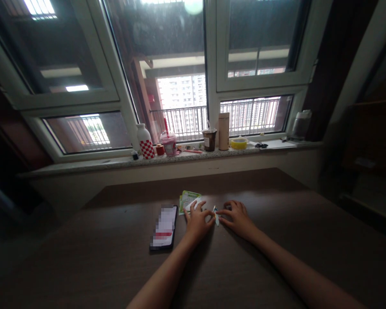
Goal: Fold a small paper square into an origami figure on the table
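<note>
My left hand and my right hand rest on a dark wooden table, fingertips nearly meeting. Between them both hands pinch a small white object with a coloured tip; I cannot make out what it is. Just beyond my left hand lies a green and white paper packet, partly covered by the fingers. A phone with a lit screen lies flat to the left of my left hand.
A stone windowsill runs behind the table. On it stand a checked bottle, a pink drink cup, a dark cup, a tan flask, yellow tape and a grey jug.
</note>
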Tool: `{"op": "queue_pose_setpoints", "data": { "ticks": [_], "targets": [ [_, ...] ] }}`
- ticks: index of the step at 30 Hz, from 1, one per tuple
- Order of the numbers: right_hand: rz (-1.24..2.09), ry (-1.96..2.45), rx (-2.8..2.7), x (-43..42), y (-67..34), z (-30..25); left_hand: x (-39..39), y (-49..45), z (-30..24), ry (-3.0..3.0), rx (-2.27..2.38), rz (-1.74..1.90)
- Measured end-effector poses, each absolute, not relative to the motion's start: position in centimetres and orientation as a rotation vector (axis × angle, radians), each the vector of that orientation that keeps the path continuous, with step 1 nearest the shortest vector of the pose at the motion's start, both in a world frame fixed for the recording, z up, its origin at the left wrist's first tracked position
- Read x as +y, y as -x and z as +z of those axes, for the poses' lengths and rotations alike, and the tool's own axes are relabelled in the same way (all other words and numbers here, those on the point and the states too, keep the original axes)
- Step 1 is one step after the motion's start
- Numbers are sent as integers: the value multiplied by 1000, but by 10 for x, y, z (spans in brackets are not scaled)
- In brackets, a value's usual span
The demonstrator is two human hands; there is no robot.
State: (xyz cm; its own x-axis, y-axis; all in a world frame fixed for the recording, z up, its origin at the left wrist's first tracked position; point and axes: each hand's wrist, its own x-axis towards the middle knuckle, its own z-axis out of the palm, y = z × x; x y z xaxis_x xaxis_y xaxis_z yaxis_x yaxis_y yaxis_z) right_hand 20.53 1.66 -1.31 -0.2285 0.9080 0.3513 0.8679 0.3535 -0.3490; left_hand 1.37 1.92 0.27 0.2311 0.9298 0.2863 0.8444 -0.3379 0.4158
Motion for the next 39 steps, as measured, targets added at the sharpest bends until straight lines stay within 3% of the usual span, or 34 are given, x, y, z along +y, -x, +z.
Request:
{"op": "queue_pose_setpoints", "data": {
  "ticks": [39],
  "targets": [
    [144,1455,-2125,20,-210,-15,21,-15,0,-2283,1764,723]
  ]
}}
